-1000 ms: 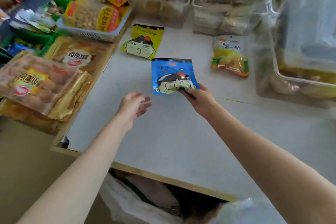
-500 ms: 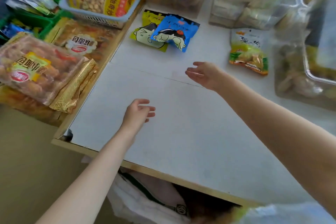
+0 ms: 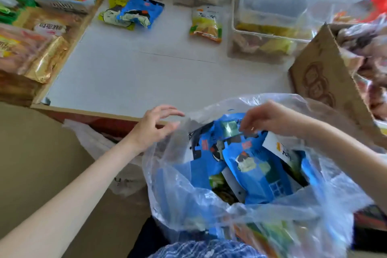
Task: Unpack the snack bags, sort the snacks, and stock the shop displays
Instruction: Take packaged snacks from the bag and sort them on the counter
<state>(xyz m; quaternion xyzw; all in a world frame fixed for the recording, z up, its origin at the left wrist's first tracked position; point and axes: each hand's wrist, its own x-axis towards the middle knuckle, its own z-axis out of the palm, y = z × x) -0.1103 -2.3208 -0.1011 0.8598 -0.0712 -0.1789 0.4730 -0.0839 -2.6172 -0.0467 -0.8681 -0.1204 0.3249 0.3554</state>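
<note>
A clear plastic bag [image 3: 167,176] stands open in front of me, below the white table's [image 3: 146,73] near edge. Several blue snack packets [image 3: 251,165] are stacked inside it. My left hand [image 3: 154,128] is at the bag's left rim, with fingers and thumb spread and touching the plastic. My right hand [image 3: 270,118] reaches into the bag's mouth, its fingertips hanging down onto the top of the blue packets; blur hides any grip. On the table's far side one blue packet [image 3: 140,11] lies across a yellow packet [image 3: 112,16]. A green-and-white packet [image 3: 206,23] lies to their right.
Clear plastic bins [image 3: 272,6] of snacks line the table's back and right. A cardboard box [image 3: 322,73] juts in at the right. Left of the table are a basket [image 3: 62,4] and large snack bags [image 3: 25,48]. A white bag [image 3: 94,140] sits under the table edge.
My right hand let go of the blue packet on top of the yellow one, then came back to the plastic bag. My left hand moved to the bag's rim. My view dropped toward the bag.
</note>
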